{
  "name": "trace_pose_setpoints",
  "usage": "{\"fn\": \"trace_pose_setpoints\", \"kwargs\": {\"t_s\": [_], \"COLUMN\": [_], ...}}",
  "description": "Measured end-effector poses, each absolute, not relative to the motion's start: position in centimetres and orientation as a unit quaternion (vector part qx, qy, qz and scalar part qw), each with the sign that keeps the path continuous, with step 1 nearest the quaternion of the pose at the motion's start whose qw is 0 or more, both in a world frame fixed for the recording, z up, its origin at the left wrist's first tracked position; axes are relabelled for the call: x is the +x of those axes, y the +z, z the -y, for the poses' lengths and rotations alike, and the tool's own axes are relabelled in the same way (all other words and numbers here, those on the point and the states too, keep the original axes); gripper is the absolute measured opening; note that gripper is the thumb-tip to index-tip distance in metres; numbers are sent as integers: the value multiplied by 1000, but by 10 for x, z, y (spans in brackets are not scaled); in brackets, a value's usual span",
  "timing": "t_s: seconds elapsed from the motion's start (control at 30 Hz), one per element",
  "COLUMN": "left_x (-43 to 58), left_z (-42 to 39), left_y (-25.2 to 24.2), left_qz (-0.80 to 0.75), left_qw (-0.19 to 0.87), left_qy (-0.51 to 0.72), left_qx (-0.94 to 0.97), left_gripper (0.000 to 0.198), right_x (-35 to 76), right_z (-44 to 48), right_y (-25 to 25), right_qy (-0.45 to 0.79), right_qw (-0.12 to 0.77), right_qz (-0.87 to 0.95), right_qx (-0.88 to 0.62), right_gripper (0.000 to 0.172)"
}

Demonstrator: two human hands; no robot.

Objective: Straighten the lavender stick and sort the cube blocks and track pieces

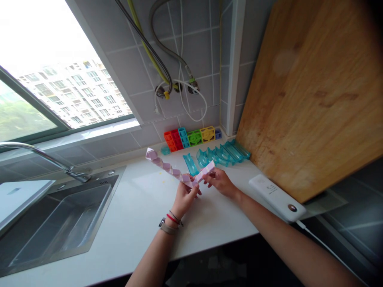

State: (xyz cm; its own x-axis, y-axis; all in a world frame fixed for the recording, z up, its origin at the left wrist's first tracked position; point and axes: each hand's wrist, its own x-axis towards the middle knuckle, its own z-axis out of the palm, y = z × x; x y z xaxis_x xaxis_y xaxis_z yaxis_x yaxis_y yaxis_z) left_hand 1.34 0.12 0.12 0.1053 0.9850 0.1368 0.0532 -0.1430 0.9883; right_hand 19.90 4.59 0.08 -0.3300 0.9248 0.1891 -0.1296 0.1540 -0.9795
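A pink-and-white segmented twist puzzle (pixel 167 166) stretches above the white counter (pixel 143 207), bent into a shallow V. My left hand (pixel 186 195) is closed on it at the bend. My right hand (pixel 220 181) pinches the short end section (pixel 206 170) on the right. The long section runs up and left from my left hand, free in the air. Bracelets and a watch strap sit on my left wrist.
Colourful toy blocks (pixel 191 137) line the tiled wall, with several teal curved track pieces (pixel 221 154) beside them. A big wooden board (pixel 311 91) leans at the right. A white power bank (pixel 277 197) lies beneath it. A steel sink (pixel 60 223) and faucet (pixel 44 157) are at left.
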Motion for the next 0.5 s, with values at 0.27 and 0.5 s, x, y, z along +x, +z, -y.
{"fn": "trace_pose_setpoints", "kwargs": {"t_s": [0.27, 0.5], "left_x": [16, 13], "left_z": [-3, -6], "left_y": [-2, -2], "left_qz": [-497, -528], "left_qw": [392, 391], "left_qy": [476, 474], "left_qx": [611, 587], "left_gripper": [35, 48], "right_x": [200, 204], "right_z": [-37, -40], "right_y": [5, 2], "right_qy": [427, 339], "right_qw": [486, 473], "right_qz": [683, 747], "right_qx": [-340, -322], "right_gripper": [30, 38]}}
